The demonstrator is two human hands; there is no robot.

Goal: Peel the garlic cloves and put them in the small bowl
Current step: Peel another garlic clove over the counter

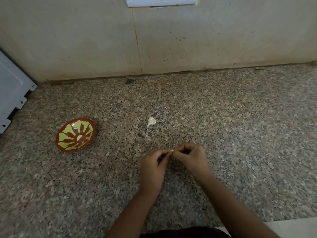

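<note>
White clove — mostly hidden, fingers pinching

speckled granite counter, stained beige wall, pale grey appliance at left, white panel high on wall

A speckled grey-brown stone counter runs back to a beige wall that is stained and dotted with rust-coloured marks. A vertical seam divides the wall's slabs. A white plate sits at the top edge. A pale blue-grey appliance stands at the left. The light is soft and even.
</note>
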